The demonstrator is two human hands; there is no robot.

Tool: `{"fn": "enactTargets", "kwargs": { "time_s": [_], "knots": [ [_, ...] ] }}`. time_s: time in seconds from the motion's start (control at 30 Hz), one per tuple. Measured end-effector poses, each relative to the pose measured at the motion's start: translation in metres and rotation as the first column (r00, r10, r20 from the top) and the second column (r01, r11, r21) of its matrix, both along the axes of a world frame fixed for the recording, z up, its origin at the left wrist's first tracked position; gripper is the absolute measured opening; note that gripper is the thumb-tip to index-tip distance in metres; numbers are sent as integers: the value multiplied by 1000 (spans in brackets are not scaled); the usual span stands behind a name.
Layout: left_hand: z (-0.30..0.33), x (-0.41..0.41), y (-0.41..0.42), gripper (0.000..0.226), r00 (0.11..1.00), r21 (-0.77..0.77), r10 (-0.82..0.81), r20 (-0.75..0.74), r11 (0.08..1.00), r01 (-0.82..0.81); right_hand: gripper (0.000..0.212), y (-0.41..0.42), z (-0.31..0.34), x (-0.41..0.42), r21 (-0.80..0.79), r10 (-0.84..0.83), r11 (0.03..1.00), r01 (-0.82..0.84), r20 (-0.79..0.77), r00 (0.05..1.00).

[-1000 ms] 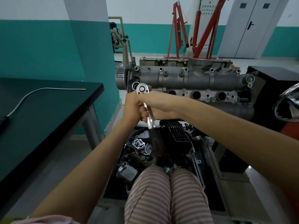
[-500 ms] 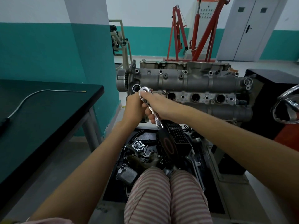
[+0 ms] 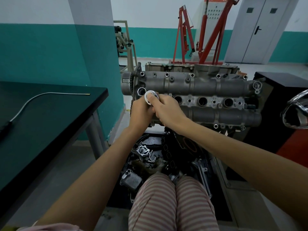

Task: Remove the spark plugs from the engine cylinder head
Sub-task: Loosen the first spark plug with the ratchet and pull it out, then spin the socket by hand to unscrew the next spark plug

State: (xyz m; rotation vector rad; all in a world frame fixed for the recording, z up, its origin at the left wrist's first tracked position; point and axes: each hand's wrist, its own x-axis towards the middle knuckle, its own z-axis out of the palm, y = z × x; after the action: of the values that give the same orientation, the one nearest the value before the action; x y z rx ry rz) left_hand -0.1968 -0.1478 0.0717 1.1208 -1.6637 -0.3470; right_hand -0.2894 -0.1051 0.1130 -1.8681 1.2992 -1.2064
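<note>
Head view: both hands meet at the left end of the cylinder head (image 3: 196,85), which sits on a stand ahead of the person's knees.
Ratchet (image 3: 150,97): only its round chrome head shows above the hands; handle hidden.
Left hand (image 3: 141,112): fingers curled, apparently round the tool below the ratchet head, though the grip itself is hidden.
Right hand (image 3: 168,110): fingers wrapped over the ratchet just under its head.
Spark plugs: none visible; the tool stands at the leftmost well, covered by the hands.
Other wells (image 3: 202,101): three dark round openings to the right; whether plugs remain inside cannot be told.
Progress: judged as working the first well, so early or mid-task.
Writing: no brand or label readable anywhere.
</note>
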Motion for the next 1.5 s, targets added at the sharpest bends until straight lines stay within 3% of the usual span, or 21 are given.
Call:
{"fn": "enactTargets", "kwargs": {
  "time_s": [0.13,0.23,0.37,0.47,0.57,0.67,0.8,0.93,1.03,1.13,1.23,1.33,1.5],
  "knots": [
    [-4,-2,-8,14,999,-17,49,5,999,-49,36,-4,25,-6,-175,35,982,-69,-189,981],
    [-4,-2,-7,14,999,-99,48,-15,994,-49,36,-31,63,-17,-286,-63,957,-50,-372,926],
    [-5,-1,-8,20,999,-110,36,-3,993,-36,32,-91,92,-32,-397,-328,918,20,-726,605],
    [-5,1,-9,21,1000,-103,28,10,994,-27,20,-127,94,-34,-242,-235,969,48,-851,470],
    [-5,2,-9,21,1000,-103,20,10,994,-19,5,-147,86,-27,-177,-192,981,77,-860,472],
    [-5,3,-8,21,1000,-104,17,5,994,-17,19,-161,77,-19,-208,-217,975,81,-807,549],
    [-6,3,-10,19,1000,-127,21,-4,992,-21,31,-171,66,-19,-319,-301,947,48,-818,490],
    [-7,4,-11,22,1000,-111,-17,-9,994,16,34,-163,59,-29,-273,-242,962,10,-834,496],
    [-6,12,-12,36,994,-59,-95,61,993,99,33,-150,43,-34,-523,-468,852,-42,-794,387],
    [-1,17,-6,46,982,7,-166,85,986,166,38,-137,24,-44,-631,-540,775,-43,-695,475],
    [8,22,1,36,988,-147,-69,140,985,90,37,-119,10,-52,-671,-482,740,-50,-581,656],
    [18,30,2,24,941,-288,91,326,957,7,34,-96,-11,-46,-691,-381,709,-141,-543,748],
    [26,25,-1,11,937,-318,164,308,946,-61,38,-81,-47,-24,-576,-182,805,-140,-464,867]
  ]
}}
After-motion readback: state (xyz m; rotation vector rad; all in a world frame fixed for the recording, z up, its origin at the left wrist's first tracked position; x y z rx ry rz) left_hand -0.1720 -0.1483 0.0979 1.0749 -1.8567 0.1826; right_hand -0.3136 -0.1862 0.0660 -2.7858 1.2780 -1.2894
